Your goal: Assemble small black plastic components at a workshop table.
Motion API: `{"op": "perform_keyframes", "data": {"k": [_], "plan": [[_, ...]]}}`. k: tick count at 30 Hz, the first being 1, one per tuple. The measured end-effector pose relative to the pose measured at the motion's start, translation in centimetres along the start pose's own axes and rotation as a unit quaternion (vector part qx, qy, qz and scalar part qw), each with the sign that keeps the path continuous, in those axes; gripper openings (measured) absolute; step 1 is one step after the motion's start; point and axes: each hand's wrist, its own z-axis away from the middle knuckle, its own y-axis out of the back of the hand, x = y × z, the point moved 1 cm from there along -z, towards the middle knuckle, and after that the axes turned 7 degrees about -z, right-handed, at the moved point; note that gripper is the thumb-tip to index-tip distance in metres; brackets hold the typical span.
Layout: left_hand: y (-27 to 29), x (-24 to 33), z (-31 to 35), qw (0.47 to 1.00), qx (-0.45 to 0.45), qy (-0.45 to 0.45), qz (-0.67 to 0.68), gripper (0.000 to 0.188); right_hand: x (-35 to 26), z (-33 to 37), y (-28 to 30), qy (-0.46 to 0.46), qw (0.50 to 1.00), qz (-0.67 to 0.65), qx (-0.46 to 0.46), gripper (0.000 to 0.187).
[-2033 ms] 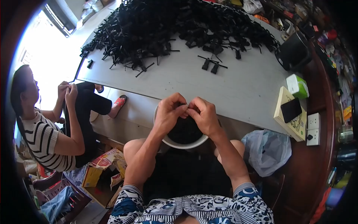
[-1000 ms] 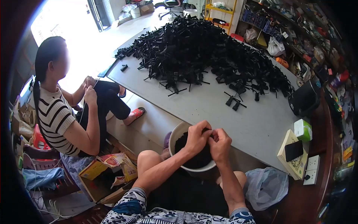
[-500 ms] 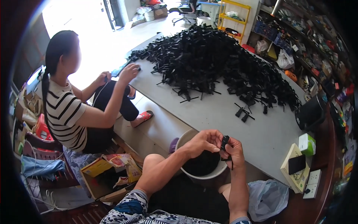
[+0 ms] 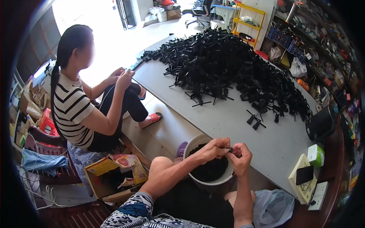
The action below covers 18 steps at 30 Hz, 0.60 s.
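Above the white bucket (image 4: pixel 212 182), my left hand (image 4: pixel 214 150) and my right hand (image 4: pixel 240 157) meet, fingers closed. Between their fingertips is a small black plastic part (image 4: pixel 230 150), mostly covered by the fingers, so its shape does not show. Dark pieces (image 4: pixel 210 170) fill much of the bucket between my knees. Beyond my hands, a large heap of black plastic parts (image 4: pixel 213 66) with thin rods covers the far side of the grey table (image 4: pixel 213 121). Several loose ones (image 4: pixel 255 118) lie at the heap's near edge.
At left, a person in a striped top (image 4: pixel 74 102) sits with both hands together. An open cardboard box (image 4: pixel 95 178) stands beside my left leg. Right of my hands are a pale box (image 4: pixel 292 178) bearing a dark phone (image 4: pixel 304 174), a tissue pack (image 4: pixel 315 155), a black bin (image 4: pixel 321 121) and a plastic bag (image 4: pixel 273 209).
My hands have drawn closer together and the black part, earlier plainly visible upright, is now mostly covered. The other person's raised hand has come back from the table. The view has shifted slightly.
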Motion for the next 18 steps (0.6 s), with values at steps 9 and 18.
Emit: {"op": "perform_keyframes", "data": {"k": [9, 18], "plan": [[-1.9, -2.4, 0.1, 0.986, 0.141, -0.019, 0.087, 0.011, -0.1, 1.3, -1.5, 0.028, 0.979, 0.198, 0.041, 0.02], [1.4, -0.9, 0.0, 0.971, 0.088, 0.112, -0.19, 0.017, -1.1, -0.7, 0.6, -0.073, 0.993, -0.08, 0.04, 0.017]]}}
